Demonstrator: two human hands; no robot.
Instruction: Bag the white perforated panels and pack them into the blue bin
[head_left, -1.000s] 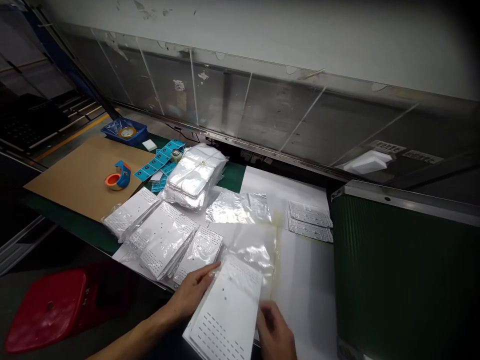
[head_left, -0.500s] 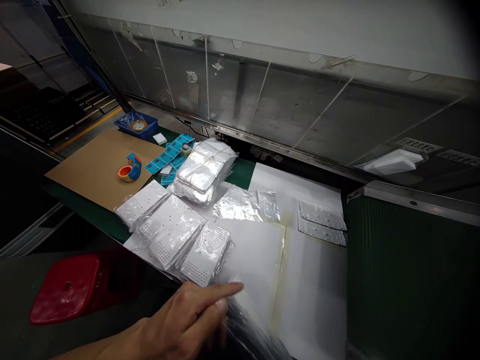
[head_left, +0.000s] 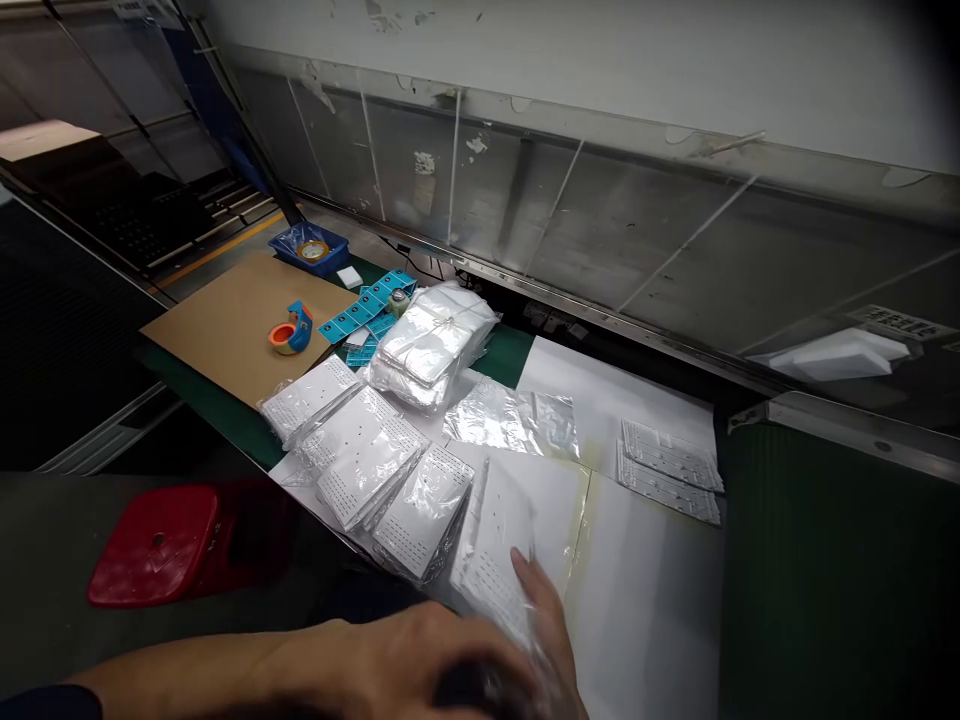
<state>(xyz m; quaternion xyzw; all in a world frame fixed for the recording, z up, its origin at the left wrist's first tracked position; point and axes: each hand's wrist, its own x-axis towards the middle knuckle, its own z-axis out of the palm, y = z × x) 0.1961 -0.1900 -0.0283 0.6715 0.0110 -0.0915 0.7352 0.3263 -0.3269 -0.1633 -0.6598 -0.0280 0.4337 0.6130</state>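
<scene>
Our right hand (head_left: 546,630) lays stretched fingers (head_left: 529,585) on the near end of the white perforated card in its clear plastic sleeve (head_left: 491,530). The thumb is hidden, so we cannot tell whether it pinches. The card lies on the tabletop (head_left: 645,600) just right of the row of bagged white cards (head_left: 375,460), with its long axis running away from us. Our left hand (head_left: 420,655) is blurred, nearer us than that row, and we cannot tell its grip.
</scene>
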